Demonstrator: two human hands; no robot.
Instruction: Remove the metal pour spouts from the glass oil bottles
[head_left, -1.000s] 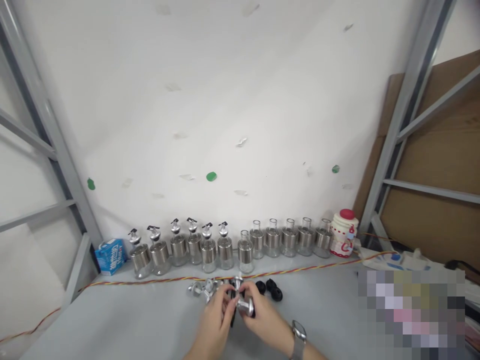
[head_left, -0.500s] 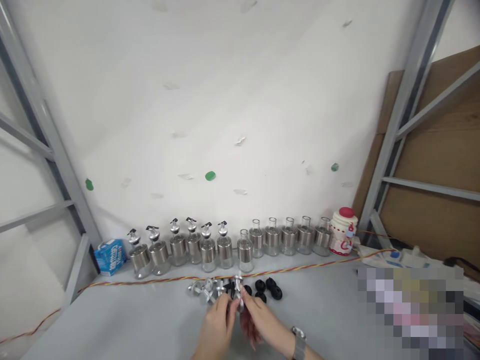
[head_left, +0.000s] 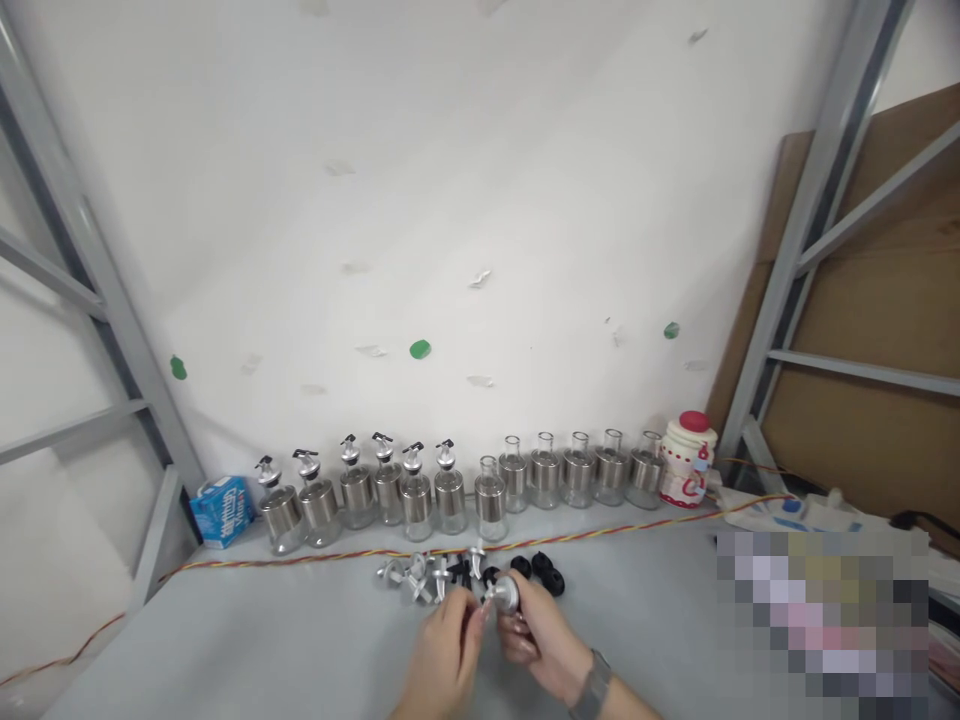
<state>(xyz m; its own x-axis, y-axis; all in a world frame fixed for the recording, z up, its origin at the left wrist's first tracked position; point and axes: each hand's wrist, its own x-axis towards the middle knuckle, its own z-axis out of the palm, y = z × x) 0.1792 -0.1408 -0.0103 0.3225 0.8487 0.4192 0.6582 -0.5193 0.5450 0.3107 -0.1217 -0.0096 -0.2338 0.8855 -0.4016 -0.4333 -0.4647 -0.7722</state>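
Note:
My right hand (head_left: 546,640) is closed around a silver pourer spout (head_left: 505,595), its round base turned up and its narrow end pointing left. My left hand (head_left: 442,645) has thumb and fingers pinched at that narrow end. What the left fingertips hold, if anything, is hidden. Just beyond my hands lie several loose silver pourer spouts (head_left: 420,578), small black pieces (head_left: 463,571) and several round black stoppers (head_left: 553,582). Behind them stand glass bottles with steel bands: several on the left carry pourer tops (head_left: 450,500), several on the right have bare necks (head_left: 491,505).
A twisted red-yellow cord (head_left: 330,558) crosses the grey table (head_left: 247,640) before the bottles. A blue carton (head_left: 223,512) stands far left. A white jar with a red lid (head_left: 684,465) ends the row, near plastic packaging (head_left: 802,515). Grey metal frames (head_left: 750,415) flank the white wall.
My right hand has turned and shifted slightly right, bringing the spout's round base into view. My left hand stays close beside it, still pinched. The bottles have not moved.

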